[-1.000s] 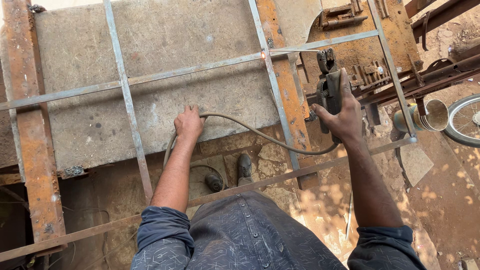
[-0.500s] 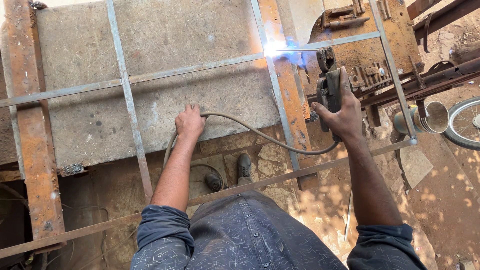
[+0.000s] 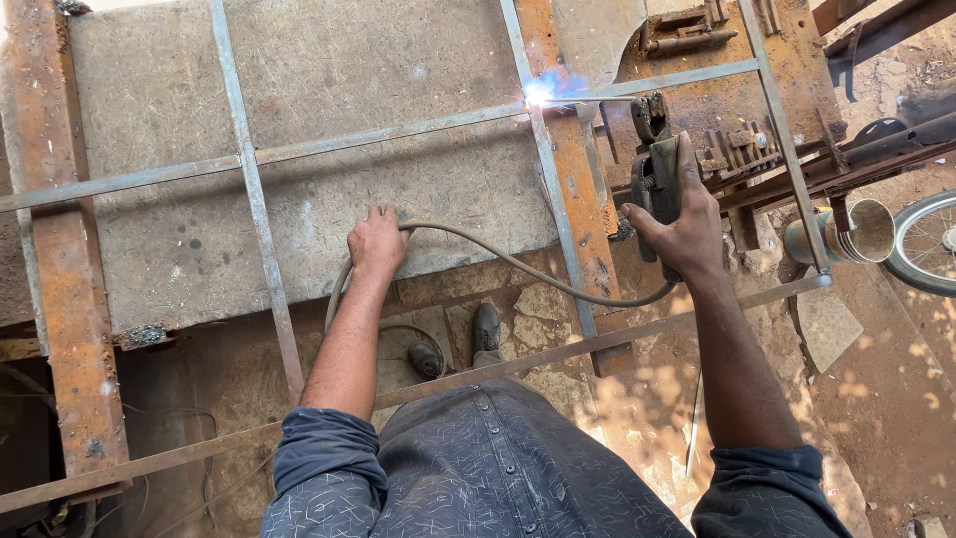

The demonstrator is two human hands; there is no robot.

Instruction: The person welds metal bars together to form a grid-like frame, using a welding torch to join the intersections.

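My right hand [image 3: 685, 224] grips a dark welding electrode holder [image 3: 657, 164] at the right of the view. Its thin rod reaches left to a bright blue-white arc [image 3: 541, 92] at a crossing of the grey metal bar frame [image 3: 249, 199]. A grey cable [image 3: 508, 261] runs from the holder in a low curve to my left hand [image 3: 376, 239]. That hand rests on the edge of the grey slab [image 3: 319, 90] and closes around the cable.
Rusty orange beams [image 3: 62, 289] lie under the frame at left and centre. Scrap metal pieces [image 3: 732, 149] sit on a rusty plate at the right. A small tin can [image 3: 846, 231] and a bicycle wheel [image 3: 926, 244] are at the right edge. My feet [image 3: 486, 329] stand on stone ground below.
One second ago there was no arc. It lit half a second ago and burns now, slightly further left on the joint. Both hands keep their places.
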